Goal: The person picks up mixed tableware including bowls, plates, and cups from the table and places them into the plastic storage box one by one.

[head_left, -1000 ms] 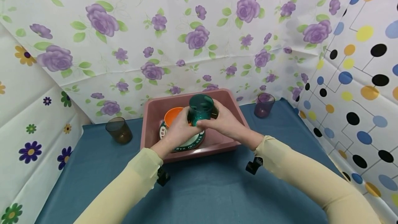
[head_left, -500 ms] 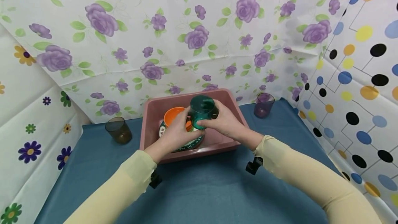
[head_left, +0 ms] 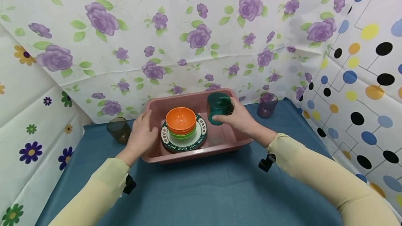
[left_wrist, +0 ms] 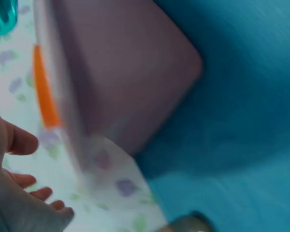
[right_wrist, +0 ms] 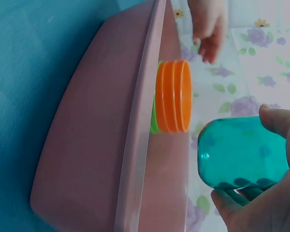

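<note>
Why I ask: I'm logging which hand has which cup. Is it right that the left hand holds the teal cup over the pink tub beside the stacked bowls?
Not quite: the right hand holds the teal cup. The head view shows the left hand open at the pink tub's left rim. The rest stands: stacked bowls sit beside it.

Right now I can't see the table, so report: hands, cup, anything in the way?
Right hand grips green cup above pink tub. Left hand open at tub's left edge. Purple cup stands right.
</note>
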Action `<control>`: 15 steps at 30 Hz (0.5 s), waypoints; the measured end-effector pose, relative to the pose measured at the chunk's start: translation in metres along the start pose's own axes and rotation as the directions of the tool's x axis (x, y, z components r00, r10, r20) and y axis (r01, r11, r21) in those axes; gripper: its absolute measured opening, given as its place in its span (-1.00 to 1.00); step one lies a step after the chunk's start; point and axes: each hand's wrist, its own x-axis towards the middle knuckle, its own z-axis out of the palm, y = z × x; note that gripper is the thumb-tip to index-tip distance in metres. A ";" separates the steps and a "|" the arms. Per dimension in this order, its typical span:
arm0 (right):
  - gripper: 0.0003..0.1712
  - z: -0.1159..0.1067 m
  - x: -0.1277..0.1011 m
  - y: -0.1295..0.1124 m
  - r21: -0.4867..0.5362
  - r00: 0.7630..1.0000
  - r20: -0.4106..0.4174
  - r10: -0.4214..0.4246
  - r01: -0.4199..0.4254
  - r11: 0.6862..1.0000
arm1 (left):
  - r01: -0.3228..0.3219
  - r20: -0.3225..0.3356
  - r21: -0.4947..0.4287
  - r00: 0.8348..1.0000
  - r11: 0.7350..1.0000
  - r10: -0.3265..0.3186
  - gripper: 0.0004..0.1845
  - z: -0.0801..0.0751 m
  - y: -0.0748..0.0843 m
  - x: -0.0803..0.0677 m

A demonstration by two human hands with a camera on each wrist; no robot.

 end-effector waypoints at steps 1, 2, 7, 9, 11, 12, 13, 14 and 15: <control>0.03 -0.002 0.001 0.001 -0.010 1.000 -0.007 0.008 -0.008 1.000 | 0.024 0.010 -0.008 1.000 1.000 -0.023 -0.25 0.000 -0.006 0.000; 0.04 -0.004 0.002 0.003 -0.015 1.000 -0.009 0.009 -0.009 1.000 | 0.046 0.022 -0.019 0.999 0.999 -0.045 -0.24 0.001 -0.011 0.000; 0.05 -0.010 0.009 0.008 -0.010 1.000 -0.011 0.008 -0.009 1.000 | 0.166 0.147 -0.066 0.977 0.984 -0.155 -0.16 0.010 -0.024 0.001; 0.05 -0.012 0.011 0.009 -0.001 1.000 -0.007 0.014 -0.014 1.000 | 0.189 0.184 -0.061 0.967 0.980 -0.175 -0.14 0.014 -0.027 0.001; 0.08 -0.013 0.015 0.010 -0.010 0.999 -0.015 0.030 -0.030 1.000 | 0.176 0.186 -0.071 0.969 0.982 -0.161 -0.13 0.018 -0.029 0.002; 0.09 -0.014 0.017 0.011 -0.010 0.999 -0.018 0.038 -0.039 0.999 | 0.163 0.177 -0.074 0.973 0.984 -0.148 -0.13 0.020 -0.030 0.002; 0.10 -0.014 0.020 0.012 -0.013 0.999 -0.022 0.044 -0.044 0.999 | 0.149 0.162 -0.072 0.977 0.986 -0.136 -0.12 0.022 -0.031 0.002; 0.10 -0.015 0.022 0.012 -0.013 0.999 -0.024 0.046 -0.046 0.999 | 0.137 0.146 -0.067 0.981 0.988 -0.126 -0.13 0.023 -0.031 0.002; 0.11 -0.015 0.025 0.012 -0.017 0.998 -0.027 0.049 -0.049 0.999 | 0.123 0.134 -0.066 0.984 0.990 -0.114 -0.12 0.024 -0.031 0.003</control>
